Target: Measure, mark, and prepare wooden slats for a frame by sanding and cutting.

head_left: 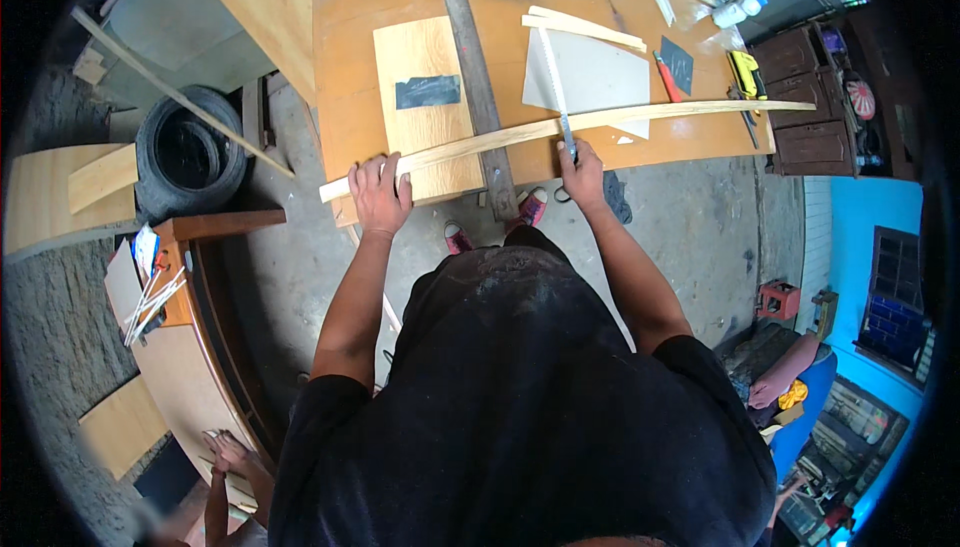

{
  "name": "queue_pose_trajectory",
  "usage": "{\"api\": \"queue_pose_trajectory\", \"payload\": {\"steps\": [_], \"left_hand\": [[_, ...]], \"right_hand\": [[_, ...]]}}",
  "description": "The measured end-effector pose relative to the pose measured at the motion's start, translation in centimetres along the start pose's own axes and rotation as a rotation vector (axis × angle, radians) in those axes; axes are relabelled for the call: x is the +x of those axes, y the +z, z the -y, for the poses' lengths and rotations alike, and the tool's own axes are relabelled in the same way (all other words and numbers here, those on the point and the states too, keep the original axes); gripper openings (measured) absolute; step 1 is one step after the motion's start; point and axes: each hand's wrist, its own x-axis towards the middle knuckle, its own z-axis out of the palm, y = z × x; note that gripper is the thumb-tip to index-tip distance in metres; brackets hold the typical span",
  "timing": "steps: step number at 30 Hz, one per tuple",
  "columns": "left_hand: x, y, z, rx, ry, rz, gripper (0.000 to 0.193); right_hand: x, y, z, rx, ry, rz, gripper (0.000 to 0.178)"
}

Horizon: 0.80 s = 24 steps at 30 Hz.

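Note:
A long, slightly bowed wooden strip [680, 113] lies across the near side of the orange-brown worktable [350, 47], its right end reaching past the tabletop. My left hand [380, 195] grips it close to its left end, fingers draped over the top. Farther right, my right hand [582, 175] is closed on the near end of a narrow, pale metal strip [551, 72] that crosses the wood and points away from me. Whether it is a ruler or a saw blade, I cannot tell. Beneath the wood are a light wooden board [430, 47] and a dark bar [466, 42].
A grey sheet [600, 72], a red-handled tool [668, 77] and a yellow-and-black tool [744, 74] lie on the table's right half. Tyres [190, 152] stand left on the floor. At lower left, another person's hands [228, 452] rest by a wooden cabinet [185, 377].

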Motion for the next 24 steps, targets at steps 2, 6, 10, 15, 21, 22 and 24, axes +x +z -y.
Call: {"api": "queue_pose_trajectory", "payload": {"steps": [2,6,10,15,21,22,24], "left_hand": [[0.0,0.1,-0.2,0.019,-0.009,0.007,0.043],[0.0,0.2,-0.2,0.02,0.007,-0.007,0.043],[0.0,0.3,-0.2,0.025,0.003,-0.01,0.043],[0.1,0.3,-0.1,-0.001,0.024,-0.026,0.041],[0.1,0.5,-0.1,-0.016,0.04,-0.024,0.041],[0.0,0.4,0.1,-0.004,0.024,-0.014,0.041],[0.0,0.5,0.1,0.009,0.014,-0.001,0.042]], "right_hand": [[0.9,0.3,-1.3,-0.004,-0.07,0.045,0.031],[1.0,0.7,-2.6,-0.002,-0.143,0.055,0.033],[1.0,0.6,-2.7,0.014,-0.086,0.1,0.035],[1.1,0.4,-2.0,0.017,-0.094,0.072,0.033],[1.2,1.0,-3.0,0.005,-0.119,0.062,0.033],[1.3,1.1,-2.8,0.007,-0.135,0.082,0.033],[1.2,0.8,-2.7,0.027,-0.163,0.094,0.032]]}}
